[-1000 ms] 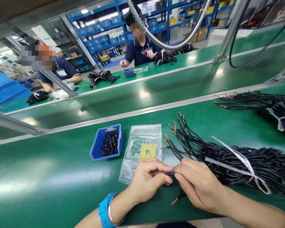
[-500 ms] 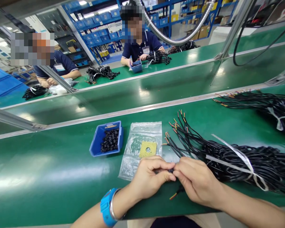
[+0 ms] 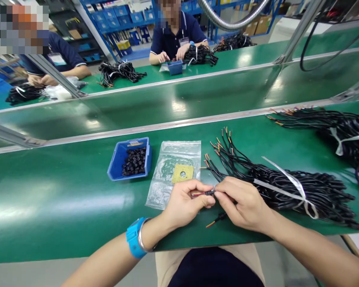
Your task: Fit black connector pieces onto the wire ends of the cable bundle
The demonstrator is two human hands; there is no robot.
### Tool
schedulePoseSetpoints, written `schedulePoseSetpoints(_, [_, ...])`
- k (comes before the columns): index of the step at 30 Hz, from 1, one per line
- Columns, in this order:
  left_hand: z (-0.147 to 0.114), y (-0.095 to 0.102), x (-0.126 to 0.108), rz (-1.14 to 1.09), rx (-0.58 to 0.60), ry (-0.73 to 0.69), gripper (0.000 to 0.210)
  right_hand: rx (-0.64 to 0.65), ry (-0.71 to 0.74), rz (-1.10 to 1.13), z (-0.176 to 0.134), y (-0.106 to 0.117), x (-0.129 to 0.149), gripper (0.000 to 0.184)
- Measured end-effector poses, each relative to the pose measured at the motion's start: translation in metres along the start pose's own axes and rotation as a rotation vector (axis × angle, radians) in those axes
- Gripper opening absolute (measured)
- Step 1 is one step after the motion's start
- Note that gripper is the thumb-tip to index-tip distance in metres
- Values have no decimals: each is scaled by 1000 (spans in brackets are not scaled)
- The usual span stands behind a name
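Between my two hands is a black cable end (image 3: pixel 209 193), its thin coloured wires pointing left into my left palm. My left hand (image 3: pixel 184 201) pinches it between thumb and fingertips. Closed just beside it, my right hand (image 3: pixel 242 201) grips the same cable, and its fingers hide part of it. Below my right hand another cable end (image 3: pixel 219 218) with a black piece and bared wires lies on the bench. A clear plastic bag (image 3: pixel 158 191) with a yellow square piece (image 3: pixel 179 173) that has a round hole lies beyond my left hand.
A blue bin (image 3: pixel 115 163) of small black parts (image 3: pixel 134 161) stands left of the bag. A tied bundle of black cables (image 3: pixel 299 191) lies at right, a second bundle (image 3: pixel 350 135) behind it. Two people sit across the divider (image 3: pixel 173 105), with cable bundles by their hands.
The view has tipped down, so the bench appears higher. The thin wires of the held cable now show between my left thumb and fingers. Across the bench, a person's hands have shifted around a blue bin.
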State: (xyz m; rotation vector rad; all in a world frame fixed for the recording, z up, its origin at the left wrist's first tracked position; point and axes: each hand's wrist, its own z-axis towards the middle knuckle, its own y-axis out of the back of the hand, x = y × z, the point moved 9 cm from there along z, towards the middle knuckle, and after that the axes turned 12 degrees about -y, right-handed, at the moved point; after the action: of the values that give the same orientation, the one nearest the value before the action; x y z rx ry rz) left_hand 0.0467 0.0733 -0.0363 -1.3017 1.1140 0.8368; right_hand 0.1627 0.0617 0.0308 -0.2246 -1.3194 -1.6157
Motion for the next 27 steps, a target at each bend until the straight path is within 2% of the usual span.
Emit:
schedulePoseSetpoints(11, [0,1,3,39,-40,-13,29,21,51,-10,-2,-3,1,22])
schedulePoseSetpoints(16, [2,4,12,-25,-61,67,36,59,-52,-22,1,-6,-7,18])
schedulePoseSetpoints(19, [2,3,14,-69,-57,80,37,39,-110,-26,3,-3,-9,16])
schedulePoseSetpoints(27, [0,-3,16,-56,-38,19,25,29,-45,-50,-3,-5,-8,20])
